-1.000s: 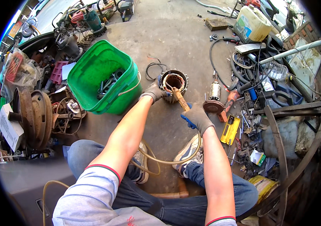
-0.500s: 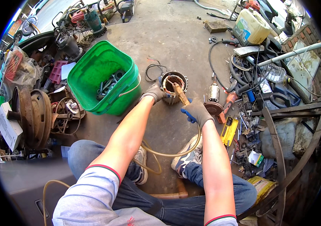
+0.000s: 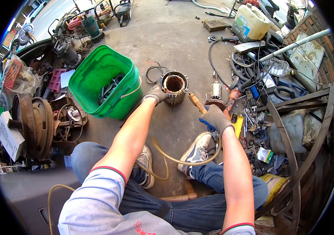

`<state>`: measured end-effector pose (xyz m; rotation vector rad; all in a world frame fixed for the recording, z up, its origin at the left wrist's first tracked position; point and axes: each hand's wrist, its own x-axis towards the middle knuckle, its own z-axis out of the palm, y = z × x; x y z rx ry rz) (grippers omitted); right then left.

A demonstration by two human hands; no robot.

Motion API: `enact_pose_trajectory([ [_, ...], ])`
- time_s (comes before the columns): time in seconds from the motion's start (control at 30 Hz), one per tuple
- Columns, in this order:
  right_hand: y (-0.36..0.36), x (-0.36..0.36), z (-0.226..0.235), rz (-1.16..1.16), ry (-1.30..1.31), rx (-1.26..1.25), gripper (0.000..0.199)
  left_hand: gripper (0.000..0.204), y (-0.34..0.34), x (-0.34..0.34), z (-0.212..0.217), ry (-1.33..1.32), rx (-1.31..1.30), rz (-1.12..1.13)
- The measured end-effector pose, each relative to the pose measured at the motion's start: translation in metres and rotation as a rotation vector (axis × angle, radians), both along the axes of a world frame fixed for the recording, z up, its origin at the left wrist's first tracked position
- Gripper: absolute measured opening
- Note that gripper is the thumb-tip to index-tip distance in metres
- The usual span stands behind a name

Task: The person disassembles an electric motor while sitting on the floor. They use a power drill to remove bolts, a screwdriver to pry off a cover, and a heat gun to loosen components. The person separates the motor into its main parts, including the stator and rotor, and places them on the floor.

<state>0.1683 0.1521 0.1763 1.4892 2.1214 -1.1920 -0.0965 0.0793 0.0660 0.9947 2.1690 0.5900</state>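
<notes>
A finned round motor housing [image 3: 175,99] stands upright on the ground before me, its copper-coloured windings showing through the open top. My gloved left hand [image 3: 156,94] grips its left side. In my gloved right hand [image 3: 217,118] is a hose wand [image 3: 196,103] with a tan ribbed handle, its tip just right of the housing's rim and outside the opening. A yellowish hose [image 3: 184,163] runs from it in loops between my shoes. Past my right hand stands a motor rotor [image 3: 215,91] on a reddish-brown round base.
To the left is a green bucket [image 3: 129,88] with metal parts inside; behind it lie pumps and cables. Rusty wheel rims [image 3: 41,127] stand farther left. On the right are an orange angle grinder [image 3: 234,96], a yellow tool case [image 3: 237,124], loose scrap and a white jerrycan [image 3: 249,23].
The wand has come up out of the housing's opening and moved right with my right hand. My left hand stays at the housing. The whole view has shifted slightly.
</notes>
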Motion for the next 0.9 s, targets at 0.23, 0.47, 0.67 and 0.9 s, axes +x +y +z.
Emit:
enact_pose_trajectory([
  [0.23,-0.007,-0.021,0.016,0.092,0.048,-0.182,0.027,0.108,-0.006,0.005,0.012,0.005,-0.081,-0.032],
  [0.47,0.002,-0.06,-0.006,-0.062,0.01,0.038,0.026,0.111,0.007,0.008,0.005,-0.007,-0.126,-0.052],
  [0.67,-0.001,-0.044,0.006,0.093,-0.061,-0.103,0.031,0.095,-0.003,-0.013,-0.002,0.079,-0.136,-0.083],
  [0.9,0.007,-0.071,0.001,-0.008,-0.005,0.056,0.032,0.104,0.001,0.008,0.014,-0.036,-0.146,-0.09],
])
